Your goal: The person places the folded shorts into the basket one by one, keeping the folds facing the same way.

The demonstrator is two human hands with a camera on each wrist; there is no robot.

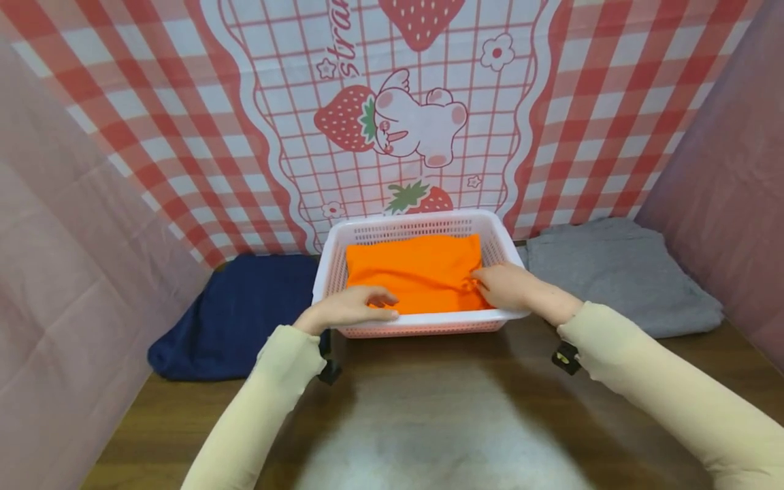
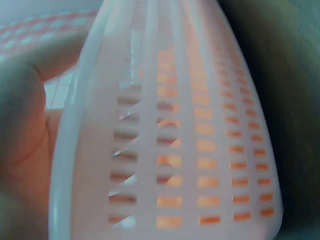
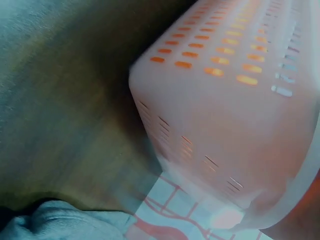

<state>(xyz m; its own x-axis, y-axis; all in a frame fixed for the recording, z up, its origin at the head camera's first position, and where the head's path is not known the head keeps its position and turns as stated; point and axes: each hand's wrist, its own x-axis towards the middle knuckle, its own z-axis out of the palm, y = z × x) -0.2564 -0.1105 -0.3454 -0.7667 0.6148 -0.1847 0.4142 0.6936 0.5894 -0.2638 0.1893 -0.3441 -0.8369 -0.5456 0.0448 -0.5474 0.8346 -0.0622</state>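
A folded orange cloth lies in a white slotted plastic basket on a wooden table. My left hand rests with straight fingers on the cloth's front left part, just over the basket's front rim. My right hand is at the cloth's right front corner, where its fingertips pinch the puckered fabric. In the left wrist view the basket wall fills the frame, with orange showing through the slots and a thumb beside the rim. In the right wrist view only a basket corner shows.
A folded navy garment lies left of the basket and a folded grey garment right of it. A strawberry-print checked curtain hangs behind, and pink cloth walls close both sides. The wooden table stretches in front of the basket.
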